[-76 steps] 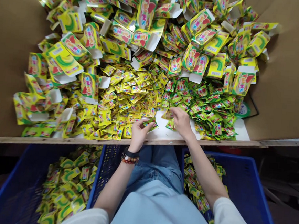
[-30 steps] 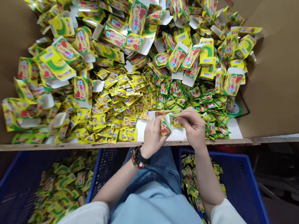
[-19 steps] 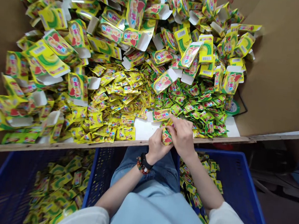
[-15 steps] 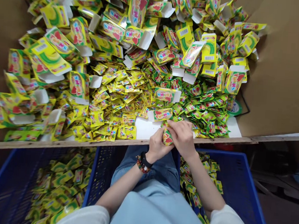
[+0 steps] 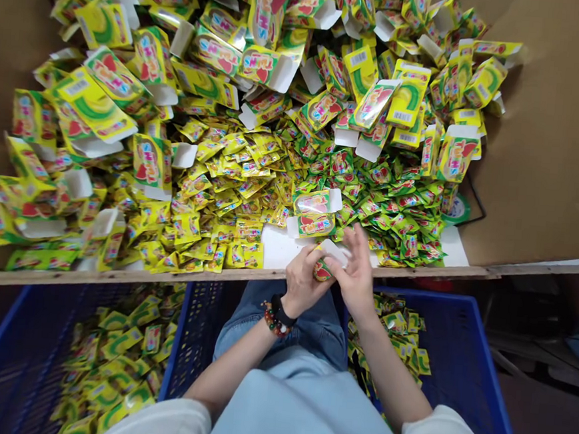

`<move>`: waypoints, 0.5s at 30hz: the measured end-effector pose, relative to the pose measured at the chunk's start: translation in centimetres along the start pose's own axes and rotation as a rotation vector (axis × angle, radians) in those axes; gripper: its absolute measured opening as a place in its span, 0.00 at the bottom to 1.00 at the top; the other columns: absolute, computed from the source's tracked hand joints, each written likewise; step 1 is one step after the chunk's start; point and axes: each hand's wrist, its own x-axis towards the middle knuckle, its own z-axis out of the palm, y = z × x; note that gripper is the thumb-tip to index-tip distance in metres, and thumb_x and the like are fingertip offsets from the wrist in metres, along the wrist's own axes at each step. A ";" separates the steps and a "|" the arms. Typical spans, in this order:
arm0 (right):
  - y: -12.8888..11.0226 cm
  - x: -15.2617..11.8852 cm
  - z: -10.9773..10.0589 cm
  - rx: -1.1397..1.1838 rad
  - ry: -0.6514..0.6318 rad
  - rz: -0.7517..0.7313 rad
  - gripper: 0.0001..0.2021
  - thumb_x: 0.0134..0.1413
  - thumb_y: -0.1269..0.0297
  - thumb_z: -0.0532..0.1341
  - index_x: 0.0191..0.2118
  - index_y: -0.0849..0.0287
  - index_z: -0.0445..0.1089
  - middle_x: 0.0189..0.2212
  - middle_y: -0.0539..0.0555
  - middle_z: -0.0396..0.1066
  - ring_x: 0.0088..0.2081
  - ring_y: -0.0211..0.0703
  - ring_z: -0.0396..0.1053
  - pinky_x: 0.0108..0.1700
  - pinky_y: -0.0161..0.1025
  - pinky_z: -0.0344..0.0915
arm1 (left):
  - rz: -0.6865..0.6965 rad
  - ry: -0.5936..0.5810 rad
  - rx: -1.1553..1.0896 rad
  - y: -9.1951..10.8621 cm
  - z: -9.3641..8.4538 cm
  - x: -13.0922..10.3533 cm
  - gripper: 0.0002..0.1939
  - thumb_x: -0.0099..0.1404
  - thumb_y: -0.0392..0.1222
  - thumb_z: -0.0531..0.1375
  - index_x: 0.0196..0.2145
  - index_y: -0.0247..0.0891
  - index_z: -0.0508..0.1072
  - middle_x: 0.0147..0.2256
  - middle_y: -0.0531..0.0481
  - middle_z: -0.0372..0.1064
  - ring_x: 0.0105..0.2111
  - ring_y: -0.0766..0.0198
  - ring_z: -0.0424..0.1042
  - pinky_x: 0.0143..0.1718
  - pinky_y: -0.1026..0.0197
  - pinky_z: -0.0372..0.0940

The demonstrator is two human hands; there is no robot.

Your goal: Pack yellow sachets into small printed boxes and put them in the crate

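A small yellow-and-green cardboard box with a white flap is held over the near edge of the white-topped desk. It is gripped by the left hand, its fingers curled around it. The right hand is held half spread beside it, fingers extended and thumb at the flap; whether the flap is pinched cannot be told.

On many printed boxes in the large heap of yellow-and-green cartons along the far edge, a multicoloured word is shown, beginning with T and ending in NS, its middle letters unclear, beside red fruit shapes. On others, a barcode and a green arc are printed on yellow. The same word is borne by two flat-lying cartons placed one against the other just beyond the hands, with white flaps protruding.

Shiny yellow sachets are piled left of centre, and shiny green sachets right of centre; their small print cannot be read. Near the desk's right side, a green tape roll is partly covered.

Below the near edge, yellow-green packs are contained in a blue plastic crate at the left and in another blue plastic crate at the right.
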 end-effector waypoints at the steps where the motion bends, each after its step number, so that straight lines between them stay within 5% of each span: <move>1: 0.2 0.1 0.0 0.121 -0.079 0.087 0.31 0.56 0.55 0.61 0.64 0.53 0.60 0.58 0.59 0.69 0.59 0.51 0.67 0.55 0.48 0.68 | 0.005 -0.015 -0.007 -0.1 0.0 -0.1 0.21 0.56 0.47 0.65 0.47 0.46 0.67 0.48 0.41 0.71 0.45 0.48 0.74 0.45 0.48 0.68; 4: 0.3 0.3 0.0 0.299 -0.247 0.199 0.23 0.56 0.53 0.62 0.56 0.54 0.71 0.52 0.55 0.76 0.53 0.50 0.73 0.57 0.49 0.68 | 0.003 -0.028 -0.020 -0.5 0.0 -0.2 0.24 0.55 0.46 0.65 0.49 0.43 0.66 0.52 0.36 0.68 0.48 0.43 0.73 0.47 0.45 0.67; 9: -0.2 0.2 -0.6 0.161 -0.326 0.046 0.15 0.60 0.57 0.60 0.50 0.51 0.76 0.51 0.52 0.76 0.56 0.51 0.71 0.62 0.52 0.63 | 0.110 -0.029 0.097 -1.0 0.0 -0.3 0.32 0.59 0.48 0.61 0.58 0.37 0.57 0.52 0.31 0.66 0.48 0.42 0.72 0.45 0.46 0.69; 15: 0.4 -0.3 0.3 -0.035 -0.192 -0.271 0.17 0.58 0.64 0.62 0.53 0.53 0.74 0.52 0.55 0.74 0.54 0.51 0.73 0.57 0.47 0.70 | 0.276 0.047 0.206 -1.0 0.1 -0.2 0.28 0.67 0.44 0.53 0.61 0.37 0.50 0.50 0.36 0.67 0.45 0.52 0.74 0.41 0.52 0.72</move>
